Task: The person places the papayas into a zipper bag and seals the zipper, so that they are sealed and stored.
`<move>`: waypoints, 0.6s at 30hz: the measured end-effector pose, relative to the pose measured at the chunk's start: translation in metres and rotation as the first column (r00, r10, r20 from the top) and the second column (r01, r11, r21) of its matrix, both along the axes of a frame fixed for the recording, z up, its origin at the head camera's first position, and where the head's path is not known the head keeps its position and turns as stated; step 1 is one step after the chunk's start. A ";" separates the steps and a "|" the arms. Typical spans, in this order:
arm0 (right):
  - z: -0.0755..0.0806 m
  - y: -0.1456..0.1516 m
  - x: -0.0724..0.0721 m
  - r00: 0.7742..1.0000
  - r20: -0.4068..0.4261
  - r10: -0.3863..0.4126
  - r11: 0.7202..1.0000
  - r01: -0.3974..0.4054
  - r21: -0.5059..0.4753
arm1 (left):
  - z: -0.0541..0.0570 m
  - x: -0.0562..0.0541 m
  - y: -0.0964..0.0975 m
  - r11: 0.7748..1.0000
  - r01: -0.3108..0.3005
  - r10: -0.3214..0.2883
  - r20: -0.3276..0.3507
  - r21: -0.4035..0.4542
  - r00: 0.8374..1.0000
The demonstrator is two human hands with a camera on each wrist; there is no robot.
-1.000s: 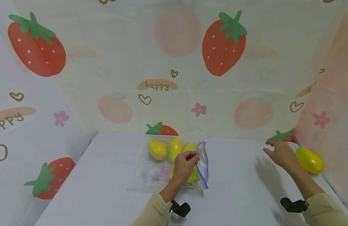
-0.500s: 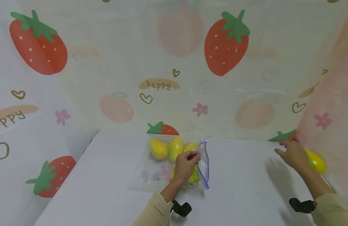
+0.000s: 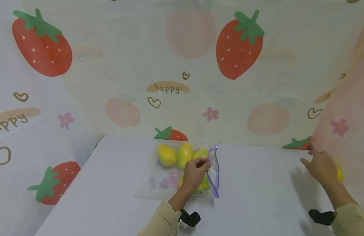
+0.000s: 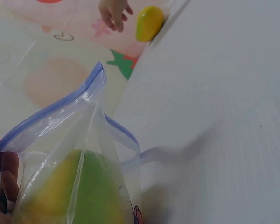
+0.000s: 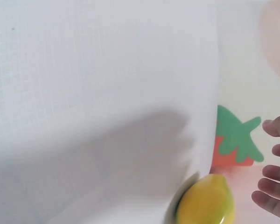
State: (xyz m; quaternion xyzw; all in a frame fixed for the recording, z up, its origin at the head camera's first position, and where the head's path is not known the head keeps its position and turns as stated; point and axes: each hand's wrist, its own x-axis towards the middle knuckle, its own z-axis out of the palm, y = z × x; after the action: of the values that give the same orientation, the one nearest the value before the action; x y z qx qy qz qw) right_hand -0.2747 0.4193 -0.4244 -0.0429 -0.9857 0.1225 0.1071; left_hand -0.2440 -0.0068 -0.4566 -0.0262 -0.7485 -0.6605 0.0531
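Observation:
A clear zip bag (image 3: 146,188) with a purple zip edge (image 3: 217,175) lies mid-table, holding several yellow-green mangoes (image 3: 166,155). My left hand (image 3: 195,172) pinches the upper lip of its mouth, and in the left wrist view the mouth gapes with a mango (image 4: 79,191) inside. At the right edge of the table a single yellow-green mango (image 5: 207,203) rests against the pink wall. My right hand (image 3: 322,167) hovers beside it, fingers spread and holding nothing. In the head view that hand hides most of this mango.
A white-covered table (image 3: 111,183) spans the front. Behind it hangs a strawberry-print backdrop (image 3: 239,49), with a pink side panel (image 3: 353,141) on the right. A black wrist camera (image 3: 320,217) is strapped at each cuff.
My right hand has moved rightward toward the lone mango, covering more of it in the head view. The left hand keeps its pinch on the bag.

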 end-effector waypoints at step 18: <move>-0.003 0.019 0.008 0.992 0.077 -0.101 0.994 0.099 0.034 | 0.000 0.002 -0.001 1.000 0.009 -0.009 0.010 -0.006 1.000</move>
State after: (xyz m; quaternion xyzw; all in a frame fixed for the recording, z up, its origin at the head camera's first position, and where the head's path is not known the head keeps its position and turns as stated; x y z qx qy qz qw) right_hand -0.2667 0.4380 -0.4272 -0.0955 -0.9875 0.1002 0.0749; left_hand -0.2424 -0.0076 -0.4565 -0.0265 -0.7505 -0.6587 0.0464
